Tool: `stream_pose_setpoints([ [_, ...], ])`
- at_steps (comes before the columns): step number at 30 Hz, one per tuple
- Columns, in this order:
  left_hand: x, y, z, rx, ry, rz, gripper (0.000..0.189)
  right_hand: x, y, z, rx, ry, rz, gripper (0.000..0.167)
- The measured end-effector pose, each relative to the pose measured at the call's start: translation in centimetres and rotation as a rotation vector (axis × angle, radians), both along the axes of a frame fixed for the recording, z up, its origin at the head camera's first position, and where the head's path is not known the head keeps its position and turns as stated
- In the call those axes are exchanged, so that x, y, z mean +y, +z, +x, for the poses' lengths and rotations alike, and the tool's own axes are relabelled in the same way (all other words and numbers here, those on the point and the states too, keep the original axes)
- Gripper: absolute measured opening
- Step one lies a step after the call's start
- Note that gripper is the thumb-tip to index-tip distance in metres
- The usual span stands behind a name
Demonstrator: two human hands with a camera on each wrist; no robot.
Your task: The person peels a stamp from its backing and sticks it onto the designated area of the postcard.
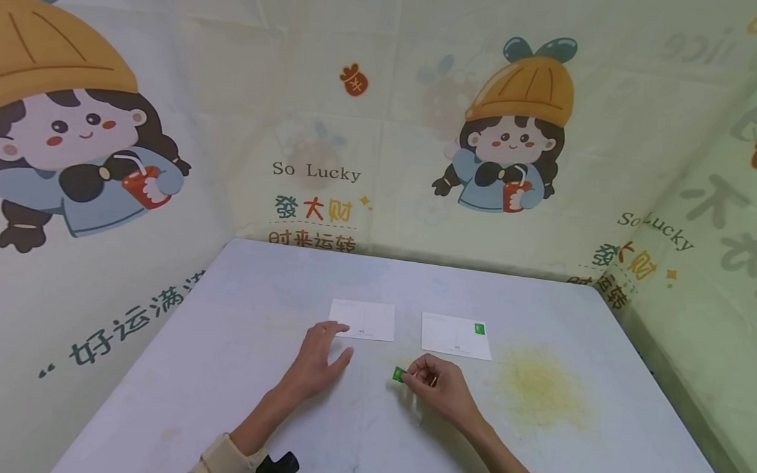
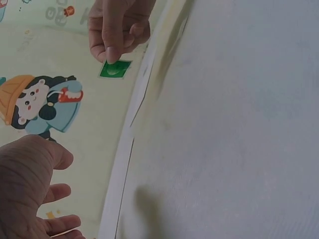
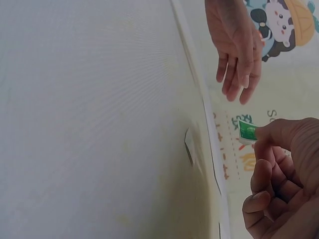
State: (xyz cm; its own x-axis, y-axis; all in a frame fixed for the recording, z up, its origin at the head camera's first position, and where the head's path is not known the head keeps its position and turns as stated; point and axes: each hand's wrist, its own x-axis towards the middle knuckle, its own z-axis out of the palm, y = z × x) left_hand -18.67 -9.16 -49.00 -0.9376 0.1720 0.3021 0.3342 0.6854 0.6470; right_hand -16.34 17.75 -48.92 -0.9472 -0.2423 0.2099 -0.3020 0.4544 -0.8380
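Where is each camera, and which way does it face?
Head: on the head, looking forward and down at the table; left hand, right hand and forearms show.
Left wrist: on that wrist, facing table and backdrop; both hands show.
Right wrist: on that wrist, facing likewise; both hands show.
Shared: both wrist views show the green stamp.

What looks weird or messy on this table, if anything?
There's a yellow blotch on the tabletop, to the right of the right hand. It looks odd because most of the surface around it is whitish. I can't tell whether something spilled.
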Motion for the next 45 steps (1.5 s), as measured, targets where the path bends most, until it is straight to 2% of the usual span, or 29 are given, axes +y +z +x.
stream_pose_setpoints([
  [4, 0.3, -0.2, 0.3, 0.000, -0.005, 0.008, 0.040, -0.2, 0.2, 0.2, 0.007, -0.005, -0.010, 0.013],
  [6, 0.4, -0.2, 0.5, -0.001, -0.004, 0.009, 0.040, -0.6, 0.9, 0.6, 0.006, -0.014, -0.003, 0.012],
  [12, 0.7, 0.0, 0.9, -0.014, 0.002, 0.020, 0.040, -0.6, 0.7, 0.7, 0.046, -0.025, 0.007, 0.013],
  [14, 0.9, 0.1, 1.1, -0.012, -0.010, 0.039, 0.040, -0.5, 0.2, 0.5, 0.071, -0.031, 0.015, 0.014],
  [21, 1.5, 0.5, 1.8, -0.021, -0.089, 0.113, 0.039, -1.0, 0.3, 0.9, 0.148, -0.070, 0.050, 0.018],
  [25, 1.8, 0.5, 2.0, -0.025, -0.106, 0.112, 0.037, -1.2, 0.6, 1.2, 0.169, -0.104, 0.080, 0.018],
  [30, 2.2, 0.2, 2.2, -0.062, -0.118, 0.121, 0.029, -1.5, 0.7, 1.6, 0.210, -0.144, 0.148, 0.016],
  [37, 2.8, 0.1, 2.4, -0.111, -0.165, 0.181, 0.015, -1.7, 0.3, 1.9, 0.368, -0.166, 0.203, 0.021],
  [45, 3.8, 0.2, 2.8, -0.186, -0.217, 0.299, 0.019, -1.9, 0.2, 2.0, 0.573, -0.148, 0.266, 0.023],
])
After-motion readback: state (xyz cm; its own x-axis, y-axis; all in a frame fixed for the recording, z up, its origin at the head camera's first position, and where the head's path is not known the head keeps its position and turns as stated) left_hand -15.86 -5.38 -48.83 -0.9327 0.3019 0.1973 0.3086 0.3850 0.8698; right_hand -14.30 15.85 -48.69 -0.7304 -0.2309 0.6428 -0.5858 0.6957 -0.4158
